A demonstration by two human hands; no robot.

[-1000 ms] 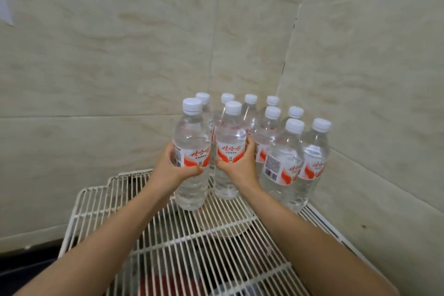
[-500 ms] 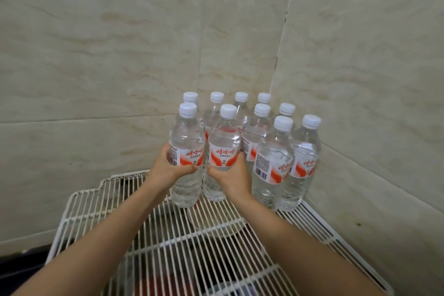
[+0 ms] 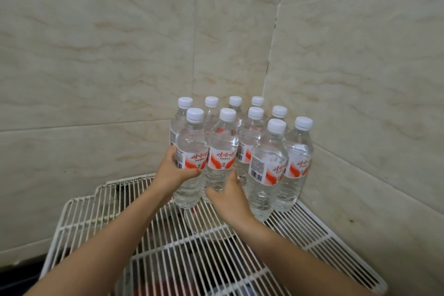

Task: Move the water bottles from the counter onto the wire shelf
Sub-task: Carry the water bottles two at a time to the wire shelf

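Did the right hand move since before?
Yes. The right hand dropped lower: once level with the label on the barcode bottle, now mostly beneath it.

Clear plastic water bottles [image 3: 266, 170] on the white coated wire shelf [image 3: 96, 214]: transparent, glossy walls, smooth at the shoulder and ribbed lower down. White screw caps [image 3: 276, 125]: opaque plastic, matt, with finely ribbed sides. Red-and-white wrap labels [image 3: 221, 160]: thin film with a slight sheen. The shelf looks like metal wire under a smooth white coating, dull and discoloured towards its rear left corner. Beige marbled wall tiles [image 3: 96, 55] behind the shelf: smooth, satin sheen, brown veining. Dark corner grout joint [image 3: 271, 55] above the shelf: matt, rough, patchy.
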